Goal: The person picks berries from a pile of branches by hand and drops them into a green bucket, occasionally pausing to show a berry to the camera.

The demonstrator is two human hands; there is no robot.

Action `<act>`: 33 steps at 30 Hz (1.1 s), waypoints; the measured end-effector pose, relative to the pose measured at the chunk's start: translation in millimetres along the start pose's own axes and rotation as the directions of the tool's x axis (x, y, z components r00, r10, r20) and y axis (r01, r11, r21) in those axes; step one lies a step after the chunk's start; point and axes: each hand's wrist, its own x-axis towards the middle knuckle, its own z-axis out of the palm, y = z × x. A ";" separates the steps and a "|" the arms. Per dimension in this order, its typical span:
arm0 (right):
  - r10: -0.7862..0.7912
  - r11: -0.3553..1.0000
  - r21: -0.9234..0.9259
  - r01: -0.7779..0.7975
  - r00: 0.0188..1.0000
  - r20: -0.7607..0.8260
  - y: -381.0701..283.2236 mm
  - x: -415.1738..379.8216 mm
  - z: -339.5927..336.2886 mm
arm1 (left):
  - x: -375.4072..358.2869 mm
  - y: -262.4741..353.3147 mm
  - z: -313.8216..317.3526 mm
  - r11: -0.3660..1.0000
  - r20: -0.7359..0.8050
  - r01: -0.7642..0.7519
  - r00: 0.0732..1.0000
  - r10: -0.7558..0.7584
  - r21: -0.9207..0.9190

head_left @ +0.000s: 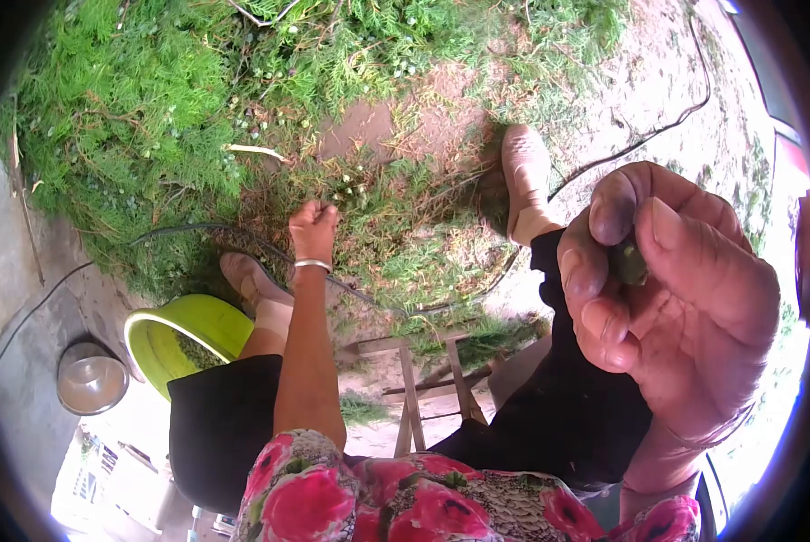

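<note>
Close to the camera at the right, my right hand [667, 289] is raised with its fingers curled. A small dark green round piece [628, 262] is pinched between its thumb and fingers. Farther down, near the middle, my left hand [315, 230] wears a pale bangle and has its fingers closed around a sprig with small pale green cones [351, 188]. That sprig sits just beyond the fingertips, above the litter of cut greenery. Large piles of green conifer branches [143, 144] lie at the upper left.
A lime green basin [157, 348] with small green pieces stands beside my left leg. A metal bowl [93, 378] is left of it. A black cable [640, 144] crosses the ground. A wooden frame [411, 397] is between my legs. My feet rest among clippings.
</note>
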 end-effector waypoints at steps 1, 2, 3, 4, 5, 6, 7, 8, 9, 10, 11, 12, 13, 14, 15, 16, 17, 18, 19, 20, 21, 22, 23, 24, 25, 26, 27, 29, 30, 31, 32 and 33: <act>-0.002 1.000 0.004 0.002 1.000 0.005 0.2 -0.2 -0.2 | -4.0 -1.4 0.2 0.844 -0.030 -0.297 0.938 0.346 0.447; -0.004 1.000 0.007 0.004 1.000 0.009 0.3 -0.4 -0.4 | -6.9 -2.6 0.4 0.426 0.100 -0.449 0.771 0.629 0.785; 0.000 1.000 0.018 0.000 1.000 0.021 0.5 -0.6 -1.0 | -9.2 -5.2 2.9 0.454 0.022 -0.383 0.783 0.622 0.805; 0.003 1.000 0.022 -0.004 1.000 0.026 1.2 -0.4 -1.8 | -11.2 -6.0 9.4 0.454 0.022 -0.381 0.784 0.620 0.805; 0.006 1.000 0.027 -0.007 1.000 0.031 1.9 -0.3 -2.6 | -11.4 -7.3 17.3 0.452 0.020 -0.381 0.782 0.623 0.806; 0.008 0.999 0.035 -0.009 0.999 0.046 3.1 0.2 -4.1 | -10.2 -9.2 25.1 0.451 0.018 -0.381 0.779 0.627 0.807; 0.008 0.999 0.038 -0.010 0.999 0.053 0.6 2.0 -4.0 | -6.0 -12.0 32.9 0.417 0.050 -0.417 0.753 0.656 0.808; 0.009 0.999 0.041 -0.011 0.998 0.059 -2.0 4.1 -3.5 | -1.5 -13.9 39.6 0.419 0.050 -0.417 0.754 0.655 0.806; 0.147 0.989 -0.002 -0.147 0.989 0.034 -11.4 8.5 -3.5 | 2.9 -15.3 46.1 0.356 0.105 -0.404 0.772 0.627 0.843; 0.214 0.977 -0.022 -0.214 0.977 0.017 -11.6 8.6 -3.7 | 5.8 -14.5 53.7 0.288 0.159 -0.393 0.788 0.594 0.873; 0.280 0.959 -0.040 -0.280 0.960 0.000 -11.8 8.7 -3.9 | 6.4 -10.7 62.8 0.200 0.129 -0.247 0.874 0.468 0.948; 0.155 0.988 0.002 -0.155 0.988 0.024 -2.5 3.5 -6.1 | 9.2 -11.8 67.1 0.201 0.129 -0.247 0.875 0.467 0.948; 0.090 0.996 0.024 -0.091 0.995 0.033 -0.3 2.4 -6.8 | 11.4 -11.7 70.8 0.152 0.129 -0.223 0.876 0.465 0.963; 0.025 0.999 0.046 -0.027 0.999 0.043 1.8 1.2 -7.5 | 13.2 -11.7 74.2 0.102 0.129 -0.197 0.877 0.462 0.975; 0.022 0.999 0.041 -0.024 0.999 0.050 1.1 1.4 -8.3 | 14.9 -11.6 77.0 0.094 0.105 -0.162 0.890 0.444 0.982; 0.021 0.999 0.039 -0.023 0.998 0.053 1.3 1.5 -8.4 | 17.3 -11.7 76.1 0.094 0.104 -0.161 0.891 0.442 0.983; 0.021 0.999 0.037 -0.023 0.998 0.056 1.4 1.6 -8.5 | 20.3 -11.8 73.5 0.109 0.159 -0.235 0.870 0.467 0.966; 0.021 0.999 0.036 -0.023 0.998 0.052 1.1 1.3 -8.6 | 24.6 -11.7 70.5 0.122 0.213 -0.309 0.843 0.493 0.943; 0.022 0.999 0.034 -0.024 0.999 0.049 0.7 1.1 -8.7 | 35.8 -17.8 59.5 0.212 0.262 -0.418 0.815 0.517 0.883; 0.022 0.999 0.033 -0.024 0.999 0.045 0.4 1.0 -8.7 | 25.5 -3.4 60.8 0.213 0.262 -0.418 0.815 0.517 0.883; 0.022 0.999 0.033 -0.024 0.999 0.043 0.2 1.1 -8.6 | 10.6 11.3 58.5 0.689 0.072 -0.335 0.921 0.382 0.643; 0.022 0.999 0.034 -0.023 0.999 0.041 -0.1 1.0 -8.8 | -5.1 24.3 55.7 0.965 -0.024 -0.146 0.988 0.155 0.220; 0.021 0.999 0.035 -0.022 0.999 0.040 -0.4 1.0 -9.0 | -15.4 29.9 43.5 0.995 -0.029 -0.091 0.995 0.092 0.047; 0.013 0.999 0.033 -0.015 0.999 0.051 -0.5 0.7 -9.4 | -22.9 34.5 26.7 0.992 -0.022 -0.031 0.999 0.029 -0.126; 0.011 0.999 0.034 -0.013 0.998 0.056 0.1 0.3 -9.4 | -25.6 30.8 7.4 0.992 -0.022 -0.030 0.999 0.027 -0.123; 0.010 0.999 0.035 -0.012 0.998 0.061 0.6 -0.1 -9.3 | -24.9 21.0 -14.7 0.926 0.119 0.088 0.992 -0.047 -0.367; 0.010 1.000 0.027 -0.011 0.999 0.053 1.2 -0.6 -9.1 | -22.9 13.7 -29.3 0.791 0.270 0.225 0.960 -0.079 -0.569; 0.011 1.000 0.018 -0.012 0.999 0.045 -1.2 -0.8 -7.1 | -20.3 8.8 -38.2 0.759 0.299 0.244 0.952 -0.068 -0.604; 0.058 0.996 -0.068 -0.056 0.998 0.032 -6.7 -0.6 -6.8 | -17.4 5.3 -41.4 0.725 0.333 0.267 0.941 -0.055 -0.635; 0.075 0.991 -0.113 -0.072 0.997 0.017 -7.4 1.9 -7.5 | -7.4 -3.6 -48.2 0.705 0.406 0.271 0.913 0.026 -0.655; 0.091 0.984 -0.157 -0.090 0.996 0.002 -8.2 5.1 -8.3 | -5.4 -2.6 -48.0 0.749 0.219 0.161 0.976 -0.022 -0.643; 0.126 0.985 -0.138 -0.105 0.980 0.155 -3.7 9.9 -14.6 | -0.5 -3.0 -35.9 0.784 0.049 0.074 0.997 -0.056 -0.616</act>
